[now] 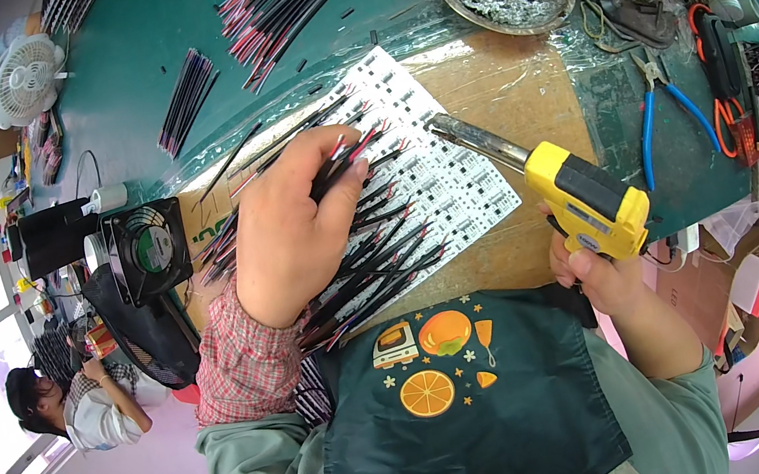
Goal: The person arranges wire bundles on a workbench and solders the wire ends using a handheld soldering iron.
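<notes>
My left hand (288,225) is closed on a bundle of thin black-and-red wires (339,169), their bared ends poking out past the thumb and forefinger. Beneath it lies a white circuit board panel (463,180), dotted with small dark parts. More wires (381,259) lie across its left side, near ends spilling toward my apron; whether each is attached cannot be made out. In my right hand (598,278) is a yellow-and-black soldering gun (586,200), gripped by its handle. Its metal tip points up and left, over the panel's right edge.
A brown board (533,98) lies under the panel on the green table. Wire bundles (294,8) lie at the back, beside a bowl (556,15) of silvery scraps. Blue-handled pliers (650,123) rest at right; a small black fan (149,252) stands left. Another person (106,412) sits far left.
</notes>
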The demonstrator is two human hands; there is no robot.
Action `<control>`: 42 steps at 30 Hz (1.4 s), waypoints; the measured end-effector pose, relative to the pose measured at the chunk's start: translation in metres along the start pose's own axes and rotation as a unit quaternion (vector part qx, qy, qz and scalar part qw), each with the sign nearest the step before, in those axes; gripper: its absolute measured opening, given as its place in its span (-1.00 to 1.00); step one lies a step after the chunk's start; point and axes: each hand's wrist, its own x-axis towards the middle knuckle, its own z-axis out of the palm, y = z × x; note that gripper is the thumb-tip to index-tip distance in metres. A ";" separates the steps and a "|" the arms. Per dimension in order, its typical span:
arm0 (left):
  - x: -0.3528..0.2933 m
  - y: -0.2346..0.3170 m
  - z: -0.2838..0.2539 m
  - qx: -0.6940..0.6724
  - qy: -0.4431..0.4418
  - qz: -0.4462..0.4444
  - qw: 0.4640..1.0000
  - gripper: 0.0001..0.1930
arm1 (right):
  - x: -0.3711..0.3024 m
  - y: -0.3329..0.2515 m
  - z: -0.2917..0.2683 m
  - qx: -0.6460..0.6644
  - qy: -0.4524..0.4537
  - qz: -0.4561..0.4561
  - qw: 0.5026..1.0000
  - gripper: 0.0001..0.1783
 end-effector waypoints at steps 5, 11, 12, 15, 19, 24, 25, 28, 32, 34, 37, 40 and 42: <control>0.000 -0.005 0.015 -0.031 -0.039 -0.099 0.994 -0.84 | 0.000 0.000 -0.006 0.003 -0.005 0.010 1.000 -0.17; 0.004 -0.018 0.041 -0.058 -0.065 -0.110 0.990 -0.82 | 0.001 0.003 -0.015 0.000 -0.011 0.018 1.000 -0.13; 0.004 -0.025 0.047 -0.076 -0.056 -0.092 0.991 -0.82 | 0.002 0.003 -0.016 -0.004 -0.012 0.014 1.000 -0.13; 0.006 -0.031 0.051 -0.096 -0.052 -0.071 0.992 -0.83 | 0.004 0.002 -0.017 -0.008 -0.014 0.010 1.000 -0.13; 0.009 -0.031 0.049 -0.160 -0.106 -0.129 0.973 -0.86 | 0.004 0.001 -0.016 -0.004 -0.006 0.015 1.000 -0.13; 0.007 -0.037 0.051 -0.160 -0.097 -0.123 0.975 -0.86 | 0.005 0.003 -0.015 -0.009 -0.009 0.017 1.000 -0.13; 0.006 -0.036 0.051 -0.156 -0.093 -0.128 0.975 -0.85 | 0.004 0.003 -0.015 -0.011 -0.010 0.017 1.000 -0.13; 0.007 -0.033 0.047 -0.064 -0.090 -0.106 0.988 -0.79 | 0.003 0.003 -0.015 -0.005 -0.010 0.013 1.000 -0.14; 0.005 -0.029 0.050 -0.090 -0.070 -0.095 0.989 -0.79 | 0.002 0.003 -0.015 -0.003 -0.013 0.014 1.000 -0.14; 0.005 -0.021 0.049 -0.027 -0.052 -0.037 0.998 -0.82 | 0.001 0.005 -0.018 -0.006 -0.019 0.018 1.000 -0.14; 0.004 -0.024 0.056 0.035 -0.045 0.030 0.998 -0.85 | 0.001 0.000 -0.021 -0.001 -0.035 -0.003 0.999 -0.67; 0.001 -0.031 0.064 0.047 -0.019 0.084 0.995 -0.87 | -0.001 0.000 -0.021 0.007 -0.042 0.004 0.999 -0.70; 0.001 -0.033 0.066 0.052 -0.019 0.084 0.995 -0.86 | -0.001 0.003 -0.024 -0.002 -0.053 0.017 0.998 -0.71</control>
